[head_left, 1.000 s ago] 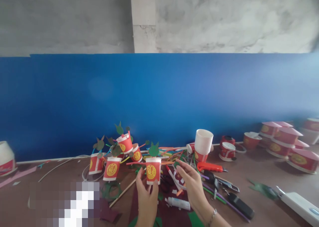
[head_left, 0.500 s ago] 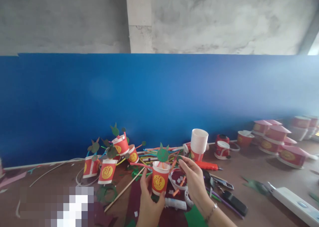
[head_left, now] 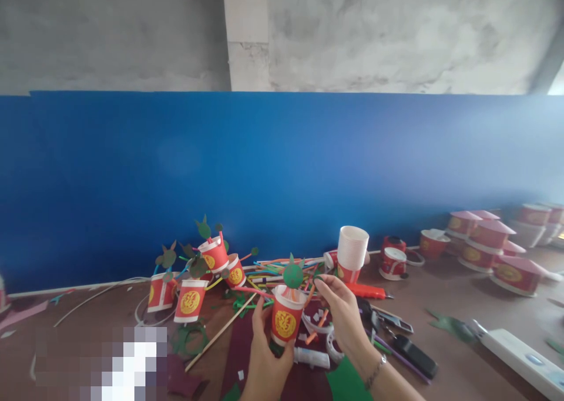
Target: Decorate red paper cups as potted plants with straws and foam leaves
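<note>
Worktop (head_left: 467, 307) is cluttered around the hands; level footing for the cup could be denied by scraps and loose parts.

Stack (head_left: 353, 251) of paper cups is stood near the right hand; it could be toppled if that hand were swung outward.

Right hand (head_left: 346, 310): thumb and forefinger pinched on a small green piece.

Left hand (head_left: 268, 360): curled round the cup's lower part, thumb on one side, fingers on the other. Wall judged thin; denting could be caused by a hard squeeze, twisting by a slack one.

Cup (head_left: 285, 326) is held near upright, between the hands. Whether its base is supported from below cannot be told.

Tube (head_left: 311, 358) lies just beside the left thumb; it could be rolled away by a brush.

Green head (head_left: 293, 276) is raised above the rim; it could be bent if bumped.

Orange straw (head_left: 309, 296) could be pulled loose by a sideways tug.

Disc (head_left: 317, 277), the pinched piece, is mostly covered; it could be creased or set askew.
</note>
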{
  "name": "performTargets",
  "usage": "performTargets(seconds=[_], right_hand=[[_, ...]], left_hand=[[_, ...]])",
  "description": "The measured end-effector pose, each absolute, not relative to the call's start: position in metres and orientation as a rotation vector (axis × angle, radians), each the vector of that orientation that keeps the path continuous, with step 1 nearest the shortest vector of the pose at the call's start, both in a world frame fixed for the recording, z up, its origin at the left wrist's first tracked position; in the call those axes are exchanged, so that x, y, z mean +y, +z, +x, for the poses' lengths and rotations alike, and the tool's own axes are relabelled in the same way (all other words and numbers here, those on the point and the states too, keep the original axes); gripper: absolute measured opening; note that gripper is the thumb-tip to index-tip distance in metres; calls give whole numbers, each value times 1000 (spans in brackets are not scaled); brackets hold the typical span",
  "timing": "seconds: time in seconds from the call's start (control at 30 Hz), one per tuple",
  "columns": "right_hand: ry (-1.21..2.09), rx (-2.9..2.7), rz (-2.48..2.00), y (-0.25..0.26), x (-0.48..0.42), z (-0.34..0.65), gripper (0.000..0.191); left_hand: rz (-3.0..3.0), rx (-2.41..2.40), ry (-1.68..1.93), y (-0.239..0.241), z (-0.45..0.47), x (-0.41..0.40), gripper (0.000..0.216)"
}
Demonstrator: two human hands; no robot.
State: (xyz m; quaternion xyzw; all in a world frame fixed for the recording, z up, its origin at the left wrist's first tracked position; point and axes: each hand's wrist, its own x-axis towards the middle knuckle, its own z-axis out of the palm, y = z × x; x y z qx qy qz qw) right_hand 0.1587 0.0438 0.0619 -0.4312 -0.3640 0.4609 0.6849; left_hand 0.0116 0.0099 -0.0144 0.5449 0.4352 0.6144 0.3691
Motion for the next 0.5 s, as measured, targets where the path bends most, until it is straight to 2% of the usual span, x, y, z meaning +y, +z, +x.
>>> performTargets(seconds=[0.5], right_hand=[[1082,-778,-908,61,43,158,42]], left_hand=[[1413,1158,1636,-18,16,13,76]])
